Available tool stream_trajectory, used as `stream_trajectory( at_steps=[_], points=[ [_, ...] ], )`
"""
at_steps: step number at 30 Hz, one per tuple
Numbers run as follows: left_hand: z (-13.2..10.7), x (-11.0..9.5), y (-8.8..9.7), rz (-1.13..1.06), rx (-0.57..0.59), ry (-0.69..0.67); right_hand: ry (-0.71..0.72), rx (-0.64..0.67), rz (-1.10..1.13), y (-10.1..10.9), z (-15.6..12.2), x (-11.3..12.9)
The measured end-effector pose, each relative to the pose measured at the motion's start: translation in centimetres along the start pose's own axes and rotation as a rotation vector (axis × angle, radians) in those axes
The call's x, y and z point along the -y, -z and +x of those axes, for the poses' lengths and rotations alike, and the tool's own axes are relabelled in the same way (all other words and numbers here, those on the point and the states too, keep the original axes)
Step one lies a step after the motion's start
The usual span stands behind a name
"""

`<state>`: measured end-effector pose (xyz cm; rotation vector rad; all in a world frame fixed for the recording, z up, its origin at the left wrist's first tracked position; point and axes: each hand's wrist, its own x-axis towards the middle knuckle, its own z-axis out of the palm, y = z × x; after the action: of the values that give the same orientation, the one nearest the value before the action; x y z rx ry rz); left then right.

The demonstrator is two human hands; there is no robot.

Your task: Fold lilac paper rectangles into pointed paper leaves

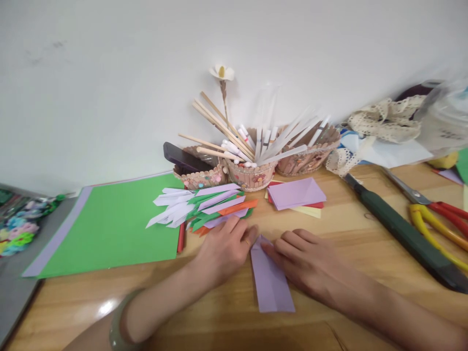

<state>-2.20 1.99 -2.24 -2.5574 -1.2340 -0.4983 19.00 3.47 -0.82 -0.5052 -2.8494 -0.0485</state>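
A light purple paper strip lies lengthwise on the wooden table, its far end brought to a folded point. My left hand, wearing a ring and a bangle, has its curled fingers closed on the left side of that point. On the right side, the thumb and bent fingers of my right hand press the paper close to the fold. Just beyond my left hand lies a pile of folded paper pieces in white, purple, green and orange. A stack of purple paper rectangles sits behind my right hand, with red and yellow sheets underneath.
Green paper sheets lie at the left. Along the wall stand decorated baskets holding sticks, pens and glue sticks. To the right are a dark green long-handled tool, scissors and lace ribbon. Colourful trinkets sit far left.
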Motion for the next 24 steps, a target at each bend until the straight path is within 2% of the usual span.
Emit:
stream_trajectory(
  at_steps=[4, 7, 14, 24],
  points=[
    [0.0, 0.1, 0.4, -0.084, -0.010, -0.068, -0.005, 0.010, 0.017, 0.0, 0.0, 0.0],
    [0.0, 0.1, 0.6, -0.142, 0.027, -0.054, -0.010, 0.010, 0.024, -0.1, -0.1, 0.0],
    [0.0, -0.4, 0.9, -0.224, -0.058, 0.003, 0.002, -0.005, 0.004, -0.3, -0.2, -0.1],
    [-0.4, -0.7, 0.9, -0.220, -0.007, 0.003, -0.063, -0.027, 0.062, -0.7, -0.4, -0.2]
  ],
)
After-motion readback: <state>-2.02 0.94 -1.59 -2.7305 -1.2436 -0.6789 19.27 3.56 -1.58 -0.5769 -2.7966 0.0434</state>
